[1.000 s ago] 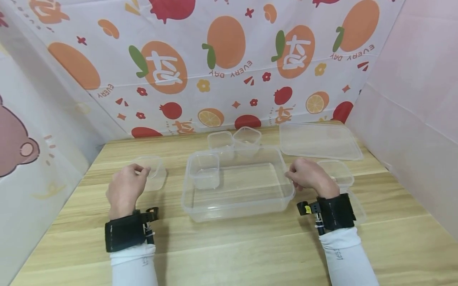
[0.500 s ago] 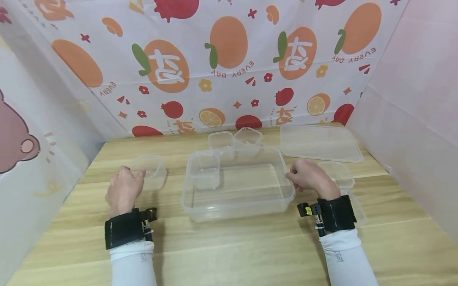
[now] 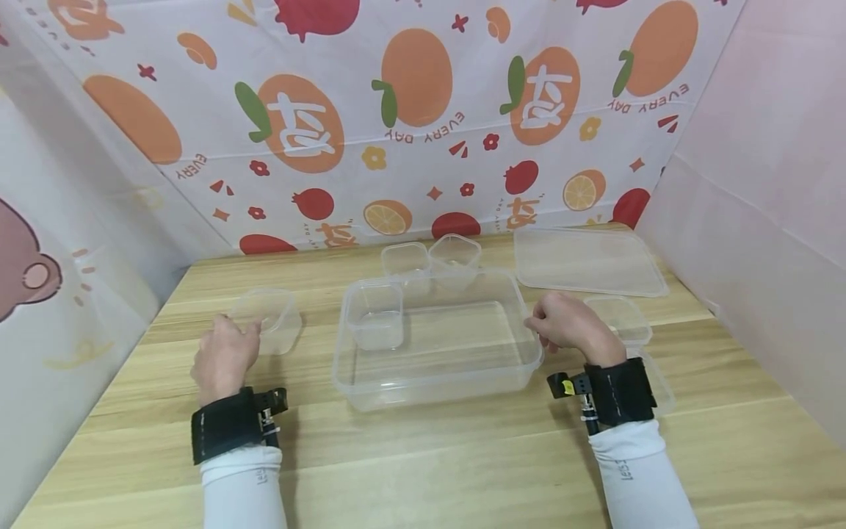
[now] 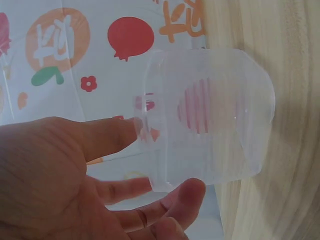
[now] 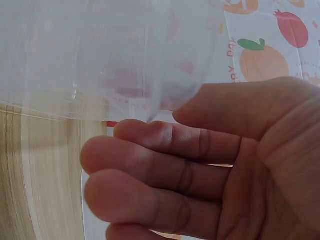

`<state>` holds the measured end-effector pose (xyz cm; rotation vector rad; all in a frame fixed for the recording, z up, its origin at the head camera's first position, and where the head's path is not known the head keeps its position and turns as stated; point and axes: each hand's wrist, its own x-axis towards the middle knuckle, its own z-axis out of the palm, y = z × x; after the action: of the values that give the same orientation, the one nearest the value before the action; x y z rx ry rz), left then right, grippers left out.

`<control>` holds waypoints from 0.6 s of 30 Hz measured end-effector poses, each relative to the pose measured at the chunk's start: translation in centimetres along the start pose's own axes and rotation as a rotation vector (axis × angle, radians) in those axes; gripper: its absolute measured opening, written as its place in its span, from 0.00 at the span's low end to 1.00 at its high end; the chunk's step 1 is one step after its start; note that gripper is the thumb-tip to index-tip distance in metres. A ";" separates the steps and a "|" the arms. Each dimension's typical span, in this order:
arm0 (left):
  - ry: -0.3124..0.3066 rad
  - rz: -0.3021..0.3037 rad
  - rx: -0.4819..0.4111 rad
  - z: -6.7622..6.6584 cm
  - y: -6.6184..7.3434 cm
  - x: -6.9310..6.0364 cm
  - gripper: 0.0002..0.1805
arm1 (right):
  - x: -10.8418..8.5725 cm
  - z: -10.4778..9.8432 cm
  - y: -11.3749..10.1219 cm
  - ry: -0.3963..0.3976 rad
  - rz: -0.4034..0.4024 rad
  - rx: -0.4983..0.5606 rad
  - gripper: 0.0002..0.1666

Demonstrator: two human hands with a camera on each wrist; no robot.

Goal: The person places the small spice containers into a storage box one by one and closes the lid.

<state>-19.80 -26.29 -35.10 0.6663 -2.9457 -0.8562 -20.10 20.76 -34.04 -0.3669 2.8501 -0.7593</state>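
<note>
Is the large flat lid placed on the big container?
No, the large flat lid lies on the table, behind and right of the uncovered big container.

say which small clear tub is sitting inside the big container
The square tub at the left end of the large rectangular container; two small tubs stand outside, behind it, and another tub is at the left hand.

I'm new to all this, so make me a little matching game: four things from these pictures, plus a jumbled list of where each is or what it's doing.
1. Right hand
2. Large flat lid
3. Left hand
4. Big tub

A. At the back right of the table
B. Has a small box inside
C. Pinches the big tub's rim
D. Right by the leftmost box

Pairs: 1-C, 2-A, 3-D, 4-B
</note>
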 end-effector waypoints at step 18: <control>0.022 0.000 -0.020 -0.2 -0.2 0.1 0.34 | 0.1 -0.3 -0.2 -0.007 0.007 -0.018 0.23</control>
<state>-19.80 -26.59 -35.06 0.6704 -2.9139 -0.8710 -20.18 20.66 -33.70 -0.3617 2.8522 -0.7302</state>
